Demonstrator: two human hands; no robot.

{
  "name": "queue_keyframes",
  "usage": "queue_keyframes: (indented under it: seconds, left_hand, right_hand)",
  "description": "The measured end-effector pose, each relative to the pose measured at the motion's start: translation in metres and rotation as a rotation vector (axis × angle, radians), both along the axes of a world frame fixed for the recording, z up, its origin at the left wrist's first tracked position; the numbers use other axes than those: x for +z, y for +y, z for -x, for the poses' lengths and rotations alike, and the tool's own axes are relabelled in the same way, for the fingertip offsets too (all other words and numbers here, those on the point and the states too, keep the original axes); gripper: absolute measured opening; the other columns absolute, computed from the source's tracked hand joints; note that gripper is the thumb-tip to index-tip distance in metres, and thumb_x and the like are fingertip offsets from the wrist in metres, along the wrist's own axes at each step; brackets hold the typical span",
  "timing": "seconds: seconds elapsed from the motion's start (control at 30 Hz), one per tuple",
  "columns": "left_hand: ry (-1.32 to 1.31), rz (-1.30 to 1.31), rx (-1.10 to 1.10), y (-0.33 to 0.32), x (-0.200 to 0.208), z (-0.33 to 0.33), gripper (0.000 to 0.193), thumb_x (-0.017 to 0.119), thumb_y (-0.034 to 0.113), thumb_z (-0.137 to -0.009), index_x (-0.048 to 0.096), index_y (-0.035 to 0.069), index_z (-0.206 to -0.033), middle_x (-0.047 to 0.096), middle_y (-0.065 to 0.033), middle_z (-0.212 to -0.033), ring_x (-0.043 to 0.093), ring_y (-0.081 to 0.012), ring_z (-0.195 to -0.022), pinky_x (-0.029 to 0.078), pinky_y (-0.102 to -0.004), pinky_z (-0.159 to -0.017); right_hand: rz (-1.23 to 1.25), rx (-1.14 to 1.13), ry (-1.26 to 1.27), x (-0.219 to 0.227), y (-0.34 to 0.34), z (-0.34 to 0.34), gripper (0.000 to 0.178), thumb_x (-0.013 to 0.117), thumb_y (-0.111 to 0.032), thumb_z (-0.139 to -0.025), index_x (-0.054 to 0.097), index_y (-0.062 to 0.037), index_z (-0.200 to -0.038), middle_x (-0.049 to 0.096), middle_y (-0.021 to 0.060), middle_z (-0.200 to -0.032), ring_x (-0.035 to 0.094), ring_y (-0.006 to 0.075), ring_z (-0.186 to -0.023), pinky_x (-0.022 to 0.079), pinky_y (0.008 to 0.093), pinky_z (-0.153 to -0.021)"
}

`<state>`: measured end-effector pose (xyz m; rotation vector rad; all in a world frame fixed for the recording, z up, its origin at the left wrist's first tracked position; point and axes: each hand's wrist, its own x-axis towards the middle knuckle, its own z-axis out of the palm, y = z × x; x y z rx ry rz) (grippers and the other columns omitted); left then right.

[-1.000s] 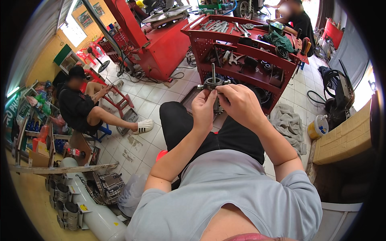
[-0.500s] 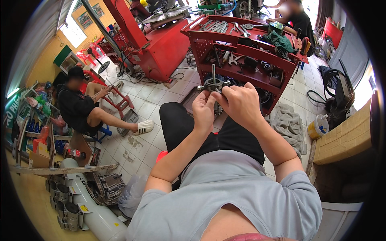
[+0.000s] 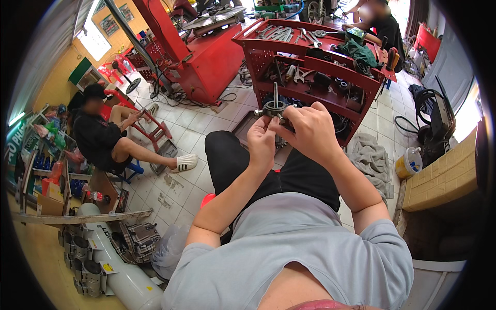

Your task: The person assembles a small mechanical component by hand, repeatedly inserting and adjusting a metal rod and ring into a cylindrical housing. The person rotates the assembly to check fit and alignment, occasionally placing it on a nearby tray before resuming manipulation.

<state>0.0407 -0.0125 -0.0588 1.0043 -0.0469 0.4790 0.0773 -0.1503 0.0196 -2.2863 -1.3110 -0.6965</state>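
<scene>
Between my thighs, in front of me, is a round metal part (image 3: 274, 108) with a ring-shaped body, side bolts and a thin rod standing up from its middle. It looks like a puller, though its underside is hidden by my fingers. My left hand (image 3: 261, 141) is closed on its near left side, thumb and fingers pinched together. My right hand (image 3: 311, 126) is bent over its right side, fingers curled near a side bolt. What exactly the right fingertips grip is covered by the hand itself.
A red tool trolley (image 3: 315, 61) with wrenches stands just ahead. Below the hands lies a metal tray (image 3: 243, 132) on the tiled floor. A person sits on a blue stool (image 3: 132, 170) at left; another works at far right. Grey cloth (image 3: 369, 163) and a bucket (image 3: 409, 163) lie right.
My right hand has turned slightly, its fingers shifting at the part's right side. The left hand and the metal part stay nearly in place.
</scene>
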Motion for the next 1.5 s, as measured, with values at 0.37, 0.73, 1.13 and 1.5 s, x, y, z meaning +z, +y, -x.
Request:
queue_keyframes:
  seconds: [0.37,0.73,1.13,1.5]
  left_hand:
    - [0.005,0.004,0.020,-0.003,0.002,0.000,0.019,0.055,0.008,-0.096,0.058,-0.003,-0.111,0.063,-0.0042,-0.101,0.058,-0.0057,-0.089,0.045,-0.0193,-0.079]
    - [0.022,0.054,-0.029,-0.013,0.005,0.005,0.015,0.060,0.014,-0.094,0.059,0.002,-0.102,0.062,-0.0008,-0.098,0.056,-0.0048,-0.087,0.044,-0.0202,-0.079]
    - [-0.229,-0.468,0.194,0.000,-0.038,-0.024,0.023,0.064,0.009,-0.091,0.060,0.002,-0.113,0.056,-0.0008,-0.108,0.049,-0.0062,-0.093,0.040,-0.0198,-0.078]
    - [-0.214,-0.131,0.063,0.003,-0.011,-0.011,0.023,0.065,0.001,-0.088,0.062,-0.002,-0.110,0.058,-0.0019,-0.104,0.053,-0.0082,-0.096,0.042,-0.0219,-0.084]
  right_hand:
    - [-0.184,0.177,-0.125,-0.010,0.006,-0.011,0.014,0.068,-0.013,-0.079,0.058,-0.0062,-0.087,0.064,0.0061,-0.078,0.062,0.0238,-0.070,0.046,0.0336,-0.067]
    - [-0.267,0.166,-0.218,-0.017,0.011,-0.014,0.017,0.065,-0.014,-0.077,0.052,-0.0066,-0.084,0.058,0.0040,-0.071,0.061,0.0213,-0.069,0.045,0.0339,-0.063]
    - [-0.342,0.160,-0.181,-0.011,0.009,-0.016,0.016,0.069,-0.014,-0.080,0.059,-0.0050,-0.090,0.063,0.0070,-0.078,0.061,0.0254,-0.070,0.047,0.0355,-0.067]
    - [-0.312,0.114,-0.149,0.000,0.006,-0.004,0.021,0.071,-0.017,-0.077,0.060,-0.0069,-0.091,0.060,0.0053,-0.074,0.059,0.0242,-0.068,0.045,0.0348,-0.068]
